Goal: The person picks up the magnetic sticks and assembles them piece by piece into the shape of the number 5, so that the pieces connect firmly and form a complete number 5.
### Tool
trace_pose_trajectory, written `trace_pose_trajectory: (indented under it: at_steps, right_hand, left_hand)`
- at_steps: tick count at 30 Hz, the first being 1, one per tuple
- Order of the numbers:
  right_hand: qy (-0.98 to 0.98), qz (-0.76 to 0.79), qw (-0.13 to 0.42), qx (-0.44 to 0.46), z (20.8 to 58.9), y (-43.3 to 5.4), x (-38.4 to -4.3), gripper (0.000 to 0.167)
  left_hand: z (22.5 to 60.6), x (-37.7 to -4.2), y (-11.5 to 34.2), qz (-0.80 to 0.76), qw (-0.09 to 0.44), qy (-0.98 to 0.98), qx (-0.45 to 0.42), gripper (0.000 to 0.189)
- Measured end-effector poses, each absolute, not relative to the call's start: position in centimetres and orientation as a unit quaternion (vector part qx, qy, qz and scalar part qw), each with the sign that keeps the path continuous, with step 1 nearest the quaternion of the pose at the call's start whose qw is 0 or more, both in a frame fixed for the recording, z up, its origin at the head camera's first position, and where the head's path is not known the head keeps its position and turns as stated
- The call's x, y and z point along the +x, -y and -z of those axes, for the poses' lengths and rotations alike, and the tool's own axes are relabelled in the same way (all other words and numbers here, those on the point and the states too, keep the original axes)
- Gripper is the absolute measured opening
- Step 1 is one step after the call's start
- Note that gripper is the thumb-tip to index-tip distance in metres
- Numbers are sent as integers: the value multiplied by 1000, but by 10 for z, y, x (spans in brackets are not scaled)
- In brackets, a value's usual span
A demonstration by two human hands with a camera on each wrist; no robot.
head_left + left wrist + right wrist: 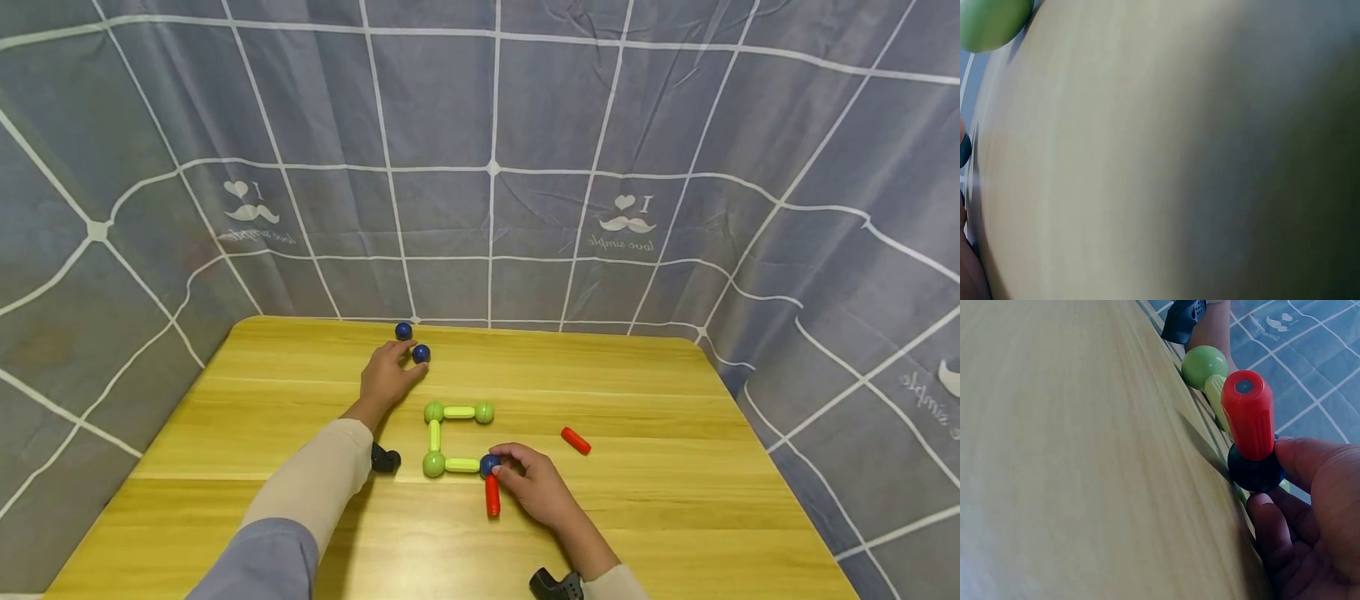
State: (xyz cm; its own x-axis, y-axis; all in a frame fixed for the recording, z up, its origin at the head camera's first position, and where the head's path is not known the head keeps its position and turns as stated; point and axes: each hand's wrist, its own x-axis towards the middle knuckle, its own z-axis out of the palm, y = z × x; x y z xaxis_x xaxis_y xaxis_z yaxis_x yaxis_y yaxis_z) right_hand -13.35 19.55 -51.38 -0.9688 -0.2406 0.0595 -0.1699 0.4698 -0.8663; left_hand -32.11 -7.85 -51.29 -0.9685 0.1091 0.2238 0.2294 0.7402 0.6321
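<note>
Evidently, the right hand point(536, 483) is closed to a pinch, thumb and fingers on either side of a blue ball point(489, 463), probably to steady the corner where it appears to meet both a pale green rod point(462, 465) and a red rod point(492, 498) that points back toward the person. Gripping the ball from its right side leaves the pale green rod on its left clear of the fingers, which suits such a joint. The left hand point(385, 379) is partly spread over the far side of the bench point(675, 500), thumb and forefinger bracketing a second blue ball point(422, 353); whether they press on it I cannot tell, since the left wrist view shows little but bench top. A third blue ball point(403, 331) lies just beyond, near the back edge, perhaps put there to stay apart from the joined pieces. Those pieces lie between the hands in an angular C open to the right. Counted up, there are three blue balls, three green balls point(433, 463), three pale green rods and two red rods: the one at the pinched ball, and a loose red rod point(576, 441) lying apart, beyond the right hand and to its right.
</note>
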Motion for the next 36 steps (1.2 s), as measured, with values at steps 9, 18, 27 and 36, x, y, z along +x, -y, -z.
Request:
trace_pose_trajectory:
  at_steps: [9, 18, 27, 36]
  right_hand:
    - [-856, 501, 40, -119, 513, -196, -133, 23]
    - [-855, 502, 41, -120, 510, -196, -134, 23]
    - [-858, 497, 37, -120, 510, -198, -134, 23]
    - [-855, 503, 37, -122, 508, -198, -132, 24]
  left_hand:
    - [516, -325, 72, 355, 99, 924, -101, 48]
    - [512, -324, 77, 404, 96, 904, -99, 42]
    - [504, -320, 86, 456, 52, 879, -132, 40]
    - [495, -290, 95, 501, 28, 856, -124, 42]
